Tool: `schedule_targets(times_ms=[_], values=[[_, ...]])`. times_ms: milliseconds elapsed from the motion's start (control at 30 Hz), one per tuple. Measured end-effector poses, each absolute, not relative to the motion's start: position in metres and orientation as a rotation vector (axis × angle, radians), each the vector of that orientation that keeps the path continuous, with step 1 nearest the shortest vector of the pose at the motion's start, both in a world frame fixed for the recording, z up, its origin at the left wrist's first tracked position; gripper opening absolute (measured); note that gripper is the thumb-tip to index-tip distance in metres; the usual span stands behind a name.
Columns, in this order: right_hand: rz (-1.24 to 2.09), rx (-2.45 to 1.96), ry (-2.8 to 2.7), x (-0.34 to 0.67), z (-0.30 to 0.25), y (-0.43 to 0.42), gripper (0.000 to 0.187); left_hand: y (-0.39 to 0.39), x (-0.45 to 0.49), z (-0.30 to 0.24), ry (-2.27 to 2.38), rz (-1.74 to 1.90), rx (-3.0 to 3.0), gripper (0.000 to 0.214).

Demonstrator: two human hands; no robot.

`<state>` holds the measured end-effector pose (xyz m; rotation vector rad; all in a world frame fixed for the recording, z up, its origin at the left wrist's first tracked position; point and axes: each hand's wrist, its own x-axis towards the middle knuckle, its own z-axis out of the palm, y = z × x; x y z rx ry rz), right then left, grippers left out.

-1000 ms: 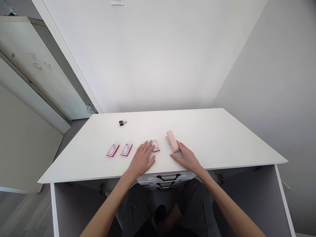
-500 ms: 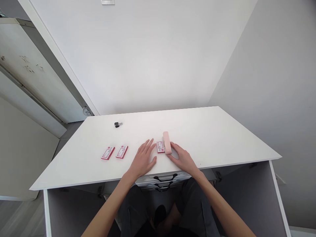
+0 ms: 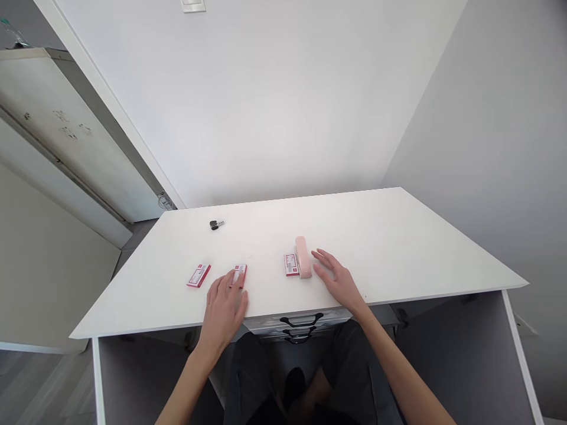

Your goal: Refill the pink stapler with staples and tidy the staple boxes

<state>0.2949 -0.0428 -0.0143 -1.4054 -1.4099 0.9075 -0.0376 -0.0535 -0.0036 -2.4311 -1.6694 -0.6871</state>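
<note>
Left hand (image 3: 222,308): fingers lie over the middle box (image 3: 240,270), thumb off to its right; cannot tell whether the box is gripped.
Right hand (image 3: 340,284): holds nothing; fingers and thumb parted, tips just beside the stapler (image 3: 303,258); the two hands are well apart.
Stapler: pink, on the surface (image 3: 381,236), between the right box (image 3: 291,265) and the right hand.
Boxes: three, small, red and white, flat on the surface; contents not visible. Left box (image 3: 199,275) lies apart, tilted; right box sits along the stapler's left side, contact unclear.
Key (image 3: 217,225): black-headed, beyond the boxes, toward the surface's far edge.
Drawers (image 3: 264,323): below the front edge, black handles; contents not visible.
</note>
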Motion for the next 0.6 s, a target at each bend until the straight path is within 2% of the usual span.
schedule_targets(times_ms=[133, 433, 600], values=[[0.901, -1.377, -1.410, 0.294, -0.014, -0.042, 0.054, -0.044, -0.019, 0.003, -1.574, -0.680, -2.619, 0.039], [0.911, -1.322, -1.417, 0.297, -0.014, -0.040, 0.050, -0.002, -0.036, 0.025, -1.503, -0.448, -3.021, 0.052], [0.897, -1.316, -1.417, 0.298, -0.015, -0.039, 0.049, 0.010, -0.019, 0.043, -1.654, -0.554, -3.054, 0.063]])
